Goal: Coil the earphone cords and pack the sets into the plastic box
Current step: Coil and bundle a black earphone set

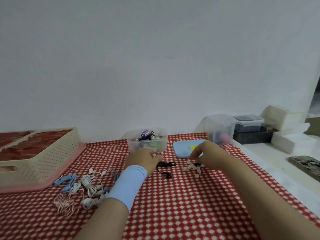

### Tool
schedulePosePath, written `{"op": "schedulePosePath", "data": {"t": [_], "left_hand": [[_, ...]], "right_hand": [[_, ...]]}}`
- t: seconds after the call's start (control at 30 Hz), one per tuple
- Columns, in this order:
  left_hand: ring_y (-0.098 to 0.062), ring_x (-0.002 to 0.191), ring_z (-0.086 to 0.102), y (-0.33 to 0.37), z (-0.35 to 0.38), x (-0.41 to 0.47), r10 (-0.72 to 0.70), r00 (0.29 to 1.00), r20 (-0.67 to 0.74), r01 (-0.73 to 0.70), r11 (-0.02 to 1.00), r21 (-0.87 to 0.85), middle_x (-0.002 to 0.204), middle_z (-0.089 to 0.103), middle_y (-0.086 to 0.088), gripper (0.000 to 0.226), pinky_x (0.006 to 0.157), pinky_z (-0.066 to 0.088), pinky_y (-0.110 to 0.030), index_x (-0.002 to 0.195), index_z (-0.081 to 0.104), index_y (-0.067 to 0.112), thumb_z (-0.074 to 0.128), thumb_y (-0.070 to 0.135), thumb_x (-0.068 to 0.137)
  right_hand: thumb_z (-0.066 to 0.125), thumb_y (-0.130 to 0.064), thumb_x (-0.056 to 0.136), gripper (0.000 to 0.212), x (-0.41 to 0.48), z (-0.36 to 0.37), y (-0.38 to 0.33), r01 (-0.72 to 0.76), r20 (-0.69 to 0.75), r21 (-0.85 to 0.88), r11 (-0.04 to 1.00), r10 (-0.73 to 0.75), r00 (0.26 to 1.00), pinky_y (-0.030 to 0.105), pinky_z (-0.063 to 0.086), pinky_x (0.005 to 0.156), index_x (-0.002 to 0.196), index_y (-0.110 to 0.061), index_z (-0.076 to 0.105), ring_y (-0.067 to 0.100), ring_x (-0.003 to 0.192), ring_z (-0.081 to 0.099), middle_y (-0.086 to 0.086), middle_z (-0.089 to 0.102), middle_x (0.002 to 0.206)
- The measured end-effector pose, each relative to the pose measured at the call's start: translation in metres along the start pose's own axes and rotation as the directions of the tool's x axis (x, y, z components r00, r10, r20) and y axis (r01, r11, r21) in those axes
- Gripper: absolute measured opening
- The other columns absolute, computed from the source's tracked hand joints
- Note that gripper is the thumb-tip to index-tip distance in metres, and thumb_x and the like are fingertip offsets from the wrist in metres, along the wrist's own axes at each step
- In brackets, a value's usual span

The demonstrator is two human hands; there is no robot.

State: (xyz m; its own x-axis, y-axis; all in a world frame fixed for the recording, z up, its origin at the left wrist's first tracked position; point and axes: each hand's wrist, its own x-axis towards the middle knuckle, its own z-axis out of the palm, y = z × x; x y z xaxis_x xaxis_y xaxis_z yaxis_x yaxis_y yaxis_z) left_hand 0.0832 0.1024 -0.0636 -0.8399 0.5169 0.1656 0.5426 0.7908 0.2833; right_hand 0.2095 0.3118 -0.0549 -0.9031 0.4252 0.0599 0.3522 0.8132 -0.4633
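A clear plastic box stands at mid-table with several coiled earphone sets inside. My left hand, a blue band on its wrist, rests on the cloth just in front of the box, thumb next to a dark earphone cord. My right hand hovers over a small pile of pale cable clips, fingertips curled down and pinching at one; the blur hides the exact grip. A heap of white, blue and pink earphone sets lies to the left.
A cream perforated basket on a pink tray sits at far left. The blue box lid lies behind my right hand. Clear and dark containers stand at back right, and a phone lies on the white ledge.
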Motion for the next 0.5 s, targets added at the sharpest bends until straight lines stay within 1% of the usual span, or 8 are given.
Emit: {"op": "schedulePosePath", "data": {"t": [0.07, 0.13, 0.17, 0.27, 0.33, 0.37, 0.43, 0.5], "left_hand": [[-0.01, 0.103, 0.06, 0.0, 0.0, -0.002, 0.102, 0.986, -0.132, -0.124, 0.976, -0.177, 0.116, 0.066, 0.011, 0.021, 0.09, 0.047, -0.028, 0.107, 0.07, 0.033, 0.054, 0.041, 0.096], [-0.002, 0.095, 0.058, 0.001, -0.002, -0.009, 0.187, 0.977, -0.1, -0.211, 0.912, -0.352, 0.108, 0.066, 0.015, 0.016, 0.083, 0.044, -0.02, 0.105, 0.069, 0.033, 0.057, 0.028, 0.097], [0.0, 0.092, 0.058, 0.002, -0.003, -0.014, 0.221, 0.974, -0.05, -0.222, 0.892, -0.393, 0.105, 0.065, 0.017, 0.015, 0.08, 0.044, -0.018, 0.101, 0.069, 0.035, 0.059, 0.026, 0.096], [0.001, 0.088, 0.057, -0.001, -0.002, -0.024, 0.29, 0.952, 0.1, -0.236, 0.9, -0.368, 0.099, 0.063, 0.021, 0.011, 0.082, 0.047, -0.021, 0.097, 0.072, 0.038, 0.068, 0.035, 0.088], [0.002, 0.088, 0.054, -0.004, 0.0, -0.029, 0.318, 0.93, 0.187, -0.256, 0.921, -0.294, 0.103, 0.06, 0.023, 0.024, 0.085, 0.047, -0.023, 0.105, 0.073, 0.039, 0.072, 0.044, 0.082], [0.001, 0.089, 0.053, -0.004, 0.002, -0.03, 0.324, 0.923, 0.207, -0.264, 0.926, -0.27, 0.106, 0.059, 0.022, 0.027, 0.088, 0.047, -0.023, 0.108, 0.072, 0.039, 0.073, 0.044, 0.081], [-0.002, 0.094, 0.054, -0.004, 0.002, -0.032, 0.334, 0.924, 0.188, -0.28, 0.923, -0.263, 0.11, 0.06, 0.018, 0.025, 0.092, 0.046, -0.024, 0.108, 0.072, 0.038, 0.073, 0.039, 0.083], [-0.001, 0.094, 0.055, -0.004, 0.003, -0.032, 0.322, 0.932, 0.166, -0.267, 0.921, -0.285, 0.109, 0.061, 0.017, 0.022, 0.089, 0.046, -0.022, 0.107, 0.071, 0.036, 0.073, 0.036, 0.085]], "right_hand": [[0.069, -0.016, 0.092, 0.022, 0.0, 0.004, -0.002, -0.013, 0.056, -0.072, 0.997, 0.018, 0.998, 0.027, 0.054, 0.092, 0.104, -0.03, 0.079, 0.012, 0.098, 0.066, -0.009, 0.073, 0.114], [0.07, -0.019, 0.091, 0.019, 0.002, 0.007, -0.003, -0.032, 0.081, -0.101, 0.994, 0.041, 0.996, 0.029, 0.055, 0.091, 0.103, -0.031, 0.08, 0.011, 0.093, 0.066, -0.008, 0.074, 0.108], [0.072, -0.022, 0.09, 0.017, 0.003, 0.007, -0.004, -0.039, 0.076, -0.117, 0.992, 0.048, 0.996, 0.03, 0.055, 0.091, 0.101, -0.03, 0.08, 0.011, 0.092, 0.065, -0.008, 0.075, 0.105], [0.074, -0.026, 0.088, 0.01, 0.0, 0.006, -0.004, -0.053, 0.045, -0.139, 0.989, 0.059, 0.997, 0.032, 0.057, 0.088, 0.094, -0.028, 0.082, 0.01, 0.087, 0.066, -0.009, 0.076, 0.096], [0.075, -0.027, 0.087, 0.009, -0.002, 0.007, -0.005, -0.045, 0.014, -0.089, 0.995, 0.047, 0.999, 0.033, 0.057, 0.088, 0.091, -0.029, 0.082, 0.008, 0.087, 0.066, -0.011, 0.076, 0.094], [0.075, -0.026, 0.087, 0.009, -0.004, 0.007, -0.006, -0.043, 0.004, -0.044, 0.998, 0.043, 0.999, 0.033, 0.056, 0.09, 0.091, -0.03, 0.082, 0.007, 0.09, 0.065, -0.013, 0.075, 0.095], [0.076, -0.022, 0.086, 0.013, -0.005, 0.01, -0.01, -0.041, -0.007, 0.033, 0.999, 0.041, 0.999, 0.031, 0.054, 0.092, 0.091, -0.032, 0.081, 0.005, 0.094, 0.063, -0.015, 0.074, 0.1], [0.076, -0.02, 0.087, 0.016, -0.008, 0.011, -0.016, -0.031, -0.016, 0.08, 0.996, 0.033, 0.999, 0.028, 0.053, 0.09, 0.096, -0.032, 0.079, 0.007, 0.096, 0.063, -0.013, 0.074, 0.104]]}}
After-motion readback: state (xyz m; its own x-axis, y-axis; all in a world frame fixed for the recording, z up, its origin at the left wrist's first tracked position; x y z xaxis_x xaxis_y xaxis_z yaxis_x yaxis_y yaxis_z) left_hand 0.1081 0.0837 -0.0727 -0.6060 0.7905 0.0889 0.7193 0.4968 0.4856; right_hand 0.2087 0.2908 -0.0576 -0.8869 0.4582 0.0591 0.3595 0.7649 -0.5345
